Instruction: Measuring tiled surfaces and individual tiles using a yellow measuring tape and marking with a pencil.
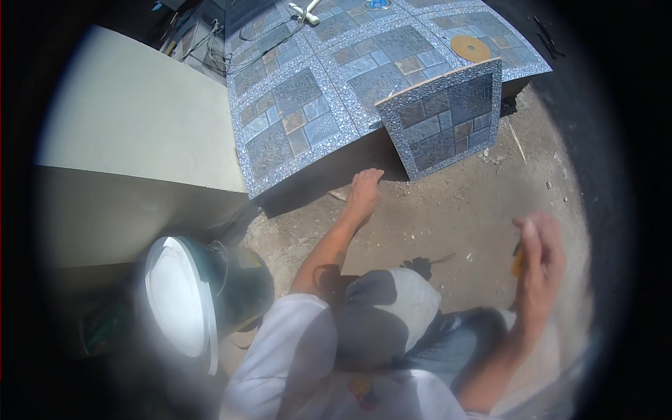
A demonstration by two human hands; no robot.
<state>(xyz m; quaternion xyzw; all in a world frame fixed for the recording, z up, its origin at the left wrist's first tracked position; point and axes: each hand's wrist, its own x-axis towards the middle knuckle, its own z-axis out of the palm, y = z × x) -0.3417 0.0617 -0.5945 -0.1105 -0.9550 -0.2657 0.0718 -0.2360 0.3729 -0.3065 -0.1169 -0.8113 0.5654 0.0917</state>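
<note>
My left hand (365, 187) reaches forward at the dark front face below a tiled slab (280, 126), fingers extended and slightly bent, nothing visible in them; whether they touch it I cannot tell. My right hand (540, 259) is blurred at the right, closed round a yellow object (518, 261), mostly hidden and too unclear to name. Right of my left hand a square blue-grey patterned tile (448, 122) stands tilted against the slab's front, over the dusty concrete ground (469, 203). My bent knees are below, between my forearms.
A pale wall block (126, 119) adjoins the slab at the left. A green bucket with a white lid (175, 297) sits below it, beside my left arm. On the slab are a tan disc (470, 49), white cross-shaped pieces (306, 14) and a blue round item (378, 4); cables (248, 66) lie at its left.
</note>
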